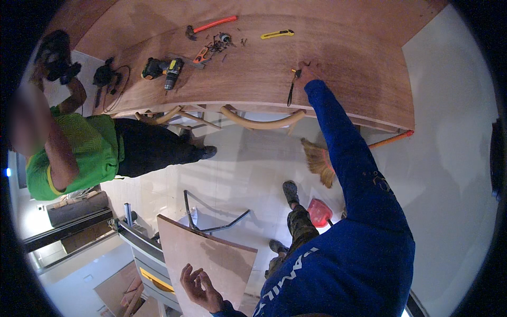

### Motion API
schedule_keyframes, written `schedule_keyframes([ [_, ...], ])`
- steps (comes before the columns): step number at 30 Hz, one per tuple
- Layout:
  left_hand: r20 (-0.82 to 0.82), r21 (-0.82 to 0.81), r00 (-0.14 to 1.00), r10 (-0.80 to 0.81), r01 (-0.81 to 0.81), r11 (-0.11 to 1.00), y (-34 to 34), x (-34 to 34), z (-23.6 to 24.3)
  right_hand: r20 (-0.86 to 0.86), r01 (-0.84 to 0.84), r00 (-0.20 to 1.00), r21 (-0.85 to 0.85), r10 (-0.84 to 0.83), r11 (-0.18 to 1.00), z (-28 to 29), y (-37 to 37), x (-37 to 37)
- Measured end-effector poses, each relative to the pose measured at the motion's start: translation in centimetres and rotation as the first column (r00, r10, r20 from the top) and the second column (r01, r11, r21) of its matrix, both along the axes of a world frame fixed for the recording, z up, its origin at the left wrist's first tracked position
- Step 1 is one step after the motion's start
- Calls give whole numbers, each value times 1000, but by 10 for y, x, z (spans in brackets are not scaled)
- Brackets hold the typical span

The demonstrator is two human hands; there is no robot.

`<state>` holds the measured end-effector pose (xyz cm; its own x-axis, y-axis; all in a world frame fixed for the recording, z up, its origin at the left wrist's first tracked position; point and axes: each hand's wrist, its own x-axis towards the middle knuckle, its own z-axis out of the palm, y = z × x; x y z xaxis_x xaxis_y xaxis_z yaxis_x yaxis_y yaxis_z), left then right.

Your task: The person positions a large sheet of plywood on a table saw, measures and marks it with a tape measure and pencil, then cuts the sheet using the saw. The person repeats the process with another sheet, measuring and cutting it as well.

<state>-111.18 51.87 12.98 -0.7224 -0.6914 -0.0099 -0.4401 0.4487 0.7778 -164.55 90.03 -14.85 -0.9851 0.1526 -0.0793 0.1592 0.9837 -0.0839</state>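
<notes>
My right arm, in a blue sleeve, reaches across the reddish-brown wooden surface (232, 79). My right hand (311, 73) is closed on it over a small object with a yellow tip and a black strap (290, 92). Its fingers hide most of that object, so I cannot make out the kind. A yellow utility knife (277, 34) lies a little beyond and to the left. My left hand (202, 289) is open at the lower edge with fingers apart and slightly bent, in front of a pale wooden panel (208, 253). It holds nothing.
On the wood lie a yellow-black cordless drill (172, 73), a red-handled hammer (214, 24) and several loose screws (216, 46). A person in green (79, 148) stands at left. Wooden chairs (264, 120), a straw broom (318, 161) and a red dustpan (319, 212) are below.
</notes>
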Motion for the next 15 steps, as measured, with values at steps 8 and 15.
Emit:
schedule_keyframes([
  [8, 51, 19, 999, 13, -14, 1000, 15, -30, 3, 35, -16, 999, -30, 17, 999, -64, 11, -31],
  [15, -5, 75, 1000, -6, 6, 997, 15, -21, 4, -21, -146, 989, -243, 145, 959, -97, 58, -42],
])
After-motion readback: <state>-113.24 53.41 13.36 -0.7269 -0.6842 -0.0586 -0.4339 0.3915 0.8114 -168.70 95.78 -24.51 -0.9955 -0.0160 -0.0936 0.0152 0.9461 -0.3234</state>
